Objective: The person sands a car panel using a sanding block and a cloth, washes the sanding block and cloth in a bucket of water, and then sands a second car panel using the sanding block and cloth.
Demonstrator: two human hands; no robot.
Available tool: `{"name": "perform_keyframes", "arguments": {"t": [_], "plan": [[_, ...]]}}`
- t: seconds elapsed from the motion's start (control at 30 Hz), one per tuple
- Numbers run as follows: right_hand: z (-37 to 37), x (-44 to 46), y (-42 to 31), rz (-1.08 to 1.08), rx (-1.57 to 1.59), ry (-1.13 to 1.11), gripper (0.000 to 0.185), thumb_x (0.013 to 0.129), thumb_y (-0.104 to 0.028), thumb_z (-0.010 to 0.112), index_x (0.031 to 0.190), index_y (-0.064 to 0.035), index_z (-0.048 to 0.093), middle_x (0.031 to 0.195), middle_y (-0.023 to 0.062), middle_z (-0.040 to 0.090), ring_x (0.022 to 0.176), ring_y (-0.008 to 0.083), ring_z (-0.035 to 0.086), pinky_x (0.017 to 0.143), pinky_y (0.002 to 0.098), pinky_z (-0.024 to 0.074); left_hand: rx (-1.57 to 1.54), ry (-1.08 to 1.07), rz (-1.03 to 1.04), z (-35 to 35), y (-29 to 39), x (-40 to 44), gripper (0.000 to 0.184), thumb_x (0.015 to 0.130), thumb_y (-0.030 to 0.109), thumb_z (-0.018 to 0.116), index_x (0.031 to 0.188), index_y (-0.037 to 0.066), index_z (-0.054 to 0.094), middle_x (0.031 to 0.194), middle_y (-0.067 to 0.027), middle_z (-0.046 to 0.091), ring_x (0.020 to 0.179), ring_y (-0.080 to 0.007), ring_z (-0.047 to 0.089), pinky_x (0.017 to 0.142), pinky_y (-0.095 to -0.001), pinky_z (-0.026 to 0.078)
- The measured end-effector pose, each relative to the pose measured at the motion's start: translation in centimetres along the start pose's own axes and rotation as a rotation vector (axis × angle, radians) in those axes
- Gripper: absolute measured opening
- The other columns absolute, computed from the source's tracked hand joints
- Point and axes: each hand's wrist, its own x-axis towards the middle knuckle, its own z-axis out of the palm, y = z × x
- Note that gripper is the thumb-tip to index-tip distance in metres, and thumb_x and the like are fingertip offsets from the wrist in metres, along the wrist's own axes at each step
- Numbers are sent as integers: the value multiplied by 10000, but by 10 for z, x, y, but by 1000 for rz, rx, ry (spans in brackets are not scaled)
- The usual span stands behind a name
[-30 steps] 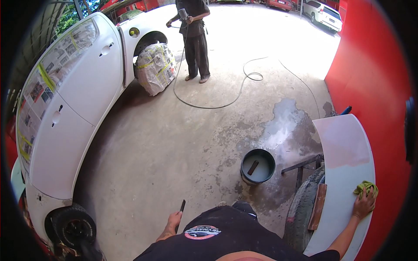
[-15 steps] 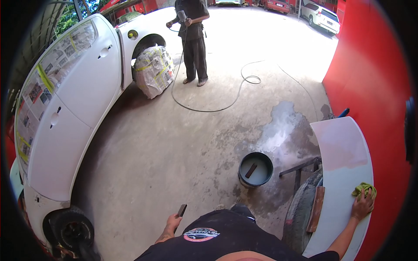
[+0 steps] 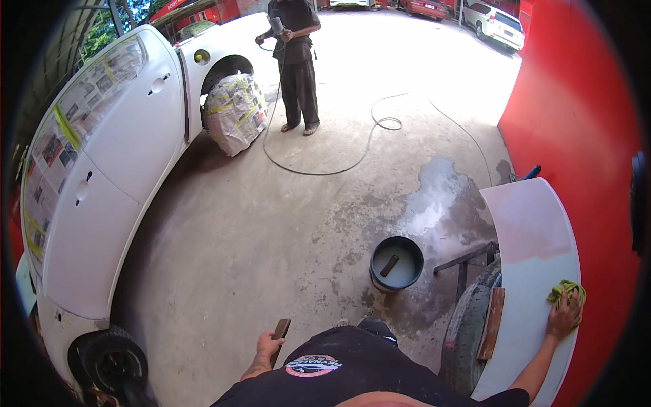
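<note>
My left hand [image 3: 267, 346] is closed around a thin brown sanding block [image 3: 281, 331], held low in front of me above the concrete floor. Under my right hand [image 3: 564, 320] is a bunched green cloth [image 3: 565, 289], gripped against the outer edge of a curved white car panel [image 3: 532, 292]. The panel's far end has a pinkish-grey patch. It rests over a tire [image 3: 470, 319] with a wooden piece [image 3: 491, 324] between them. A dark bucket [image 3: 374, 274] of cloudy water stands ahead, with another brown block [image 3: 390, 265] in it.
A white pickup [image 3: 108, 183], its windows masked with newspaper, stands along the left. Another person [image 3: 296, 61] holds a spray gun [image 3: 277, 27] beside a covered wheel [image 3: 237, 115]. A hose [image 3: 319, 173] loops over the floor [image 3: 237, 237]. A red wall [image 3: 576, 136] borders the right.
The block in my left hand has turned so more of its broad face shows. My right hand and the cloth have barely shifted on the panel. The view has moved slightly.
</note>
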Motion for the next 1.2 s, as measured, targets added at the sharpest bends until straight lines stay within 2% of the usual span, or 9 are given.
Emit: {"name": "perform_keyframes", "arguments": {"t": [0.2,0.4,0.8,1.2], "plan": [[2,0,-1,8,2,14,576,847,-297,787,1395,-315,611,1590,-32,406,1485,268,383,1138,476,402,-99,-96,-49,15,-19,23,648,723,325,917,1271,51,706,1195,-177,743,1109,-286,716,1001,-391,535],[1,1,0,-6,-6,2,577,840,-297,791,1389,-312,613,1579,-27,414,1479,276,388,1141,476,400,-34,-53,-21,16,-17,20,651,720,328,917,1271,53,710,1192,-178,746,1119,-296,715,1000,-393,537],[9,2,3,-18,10,34,543,842,-287,783,1364,-300,633,1573,-27,423,1475,274,395,1153,474,392,26,60,-41,11,-2,-6,629,733,333,902,1298,126,718,1260,-143,731,1180,-311,693,1032,-408,527],[4,0,2,-8,10,31,565,834,-286,792,1374,-310,628,1588,-34,413,1479,269,392,1151,478,388,-71,65,-12,12,-8,10,584,801,330,816,1298,46,700,1230,-186,734,1177,-327,693,1028,-398,525]]}}
